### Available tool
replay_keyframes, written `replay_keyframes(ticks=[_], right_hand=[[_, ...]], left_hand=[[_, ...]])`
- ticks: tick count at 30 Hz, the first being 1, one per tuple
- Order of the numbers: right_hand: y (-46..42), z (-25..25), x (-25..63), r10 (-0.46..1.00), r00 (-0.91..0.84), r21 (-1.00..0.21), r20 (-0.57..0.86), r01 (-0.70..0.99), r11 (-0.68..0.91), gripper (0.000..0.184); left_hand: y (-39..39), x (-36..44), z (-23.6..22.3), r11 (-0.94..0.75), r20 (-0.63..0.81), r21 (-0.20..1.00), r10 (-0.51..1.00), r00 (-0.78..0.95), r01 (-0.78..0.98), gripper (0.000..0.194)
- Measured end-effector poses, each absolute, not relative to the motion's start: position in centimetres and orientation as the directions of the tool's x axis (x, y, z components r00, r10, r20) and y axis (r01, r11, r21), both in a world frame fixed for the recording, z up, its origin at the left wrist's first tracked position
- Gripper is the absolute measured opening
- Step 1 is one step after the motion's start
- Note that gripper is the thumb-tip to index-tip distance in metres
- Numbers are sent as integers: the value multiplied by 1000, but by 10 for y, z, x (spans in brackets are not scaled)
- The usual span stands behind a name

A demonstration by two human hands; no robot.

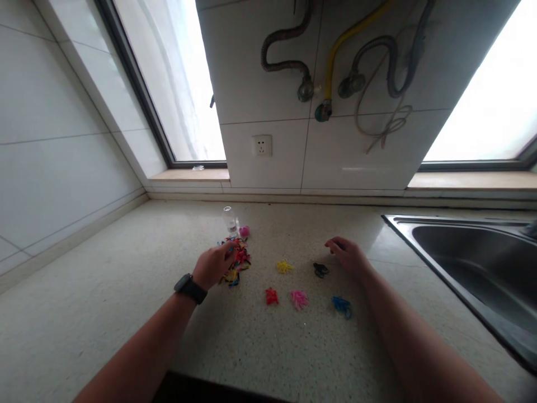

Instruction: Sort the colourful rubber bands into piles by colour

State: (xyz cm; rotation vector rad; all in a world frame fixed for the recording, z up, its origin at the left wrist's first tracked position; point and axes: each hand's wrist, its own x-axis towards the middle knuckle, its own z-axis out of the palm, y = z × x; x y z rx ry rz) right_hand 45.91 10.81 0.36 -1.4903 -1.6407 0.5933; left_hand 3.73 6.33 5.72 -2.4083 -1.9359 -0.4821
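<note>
My left hand (pixel 215 263), with a dark watch on the wrist, reaches over a mixed pile of small coloured elastic bands (pixel 242 256). Its fingers are bent together at the pile's edge; whatever is between them is hidden. My right hand (pixel 347 254) rests by the small black pile of bands (pixel 321 270), thumb and fingers drawn together, and I cannot make out anything in them. Between and in front of my hands lie sorted piles: yellow bands (pixel 284 266), red bands (pixel 272 296), pink bands (pixel 299 300) and blue bands (pixel 342 307).
Behind the mixed pile are a clear plastic bottle (pixel 230 221) and a pink round object (pixel 244 231). A steel sink (pixel 398 224) is set into the speckled counter (pixel 126 291) at right. The tiled wall carries a socket (pixel 262 145) and hoses (pixel 331 61).
</note>
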Motion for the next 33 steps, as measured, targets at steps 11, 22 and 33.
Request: replay_keyframes(ticks=[11,22,33], right_hand=[[109,3,458,971,13,-796,240,574,189,40],[109,3,457,972,10,-784,233,593,182,40],[109,3,456,973,1,-777,231,603,183,39]], left_hand=[[72,26,45,-265,194,108,951,242,958,31],[71,29,43,-280,225,94,941,254,955,32],[72,30,42,-270,235,83,941,245,959,35]])
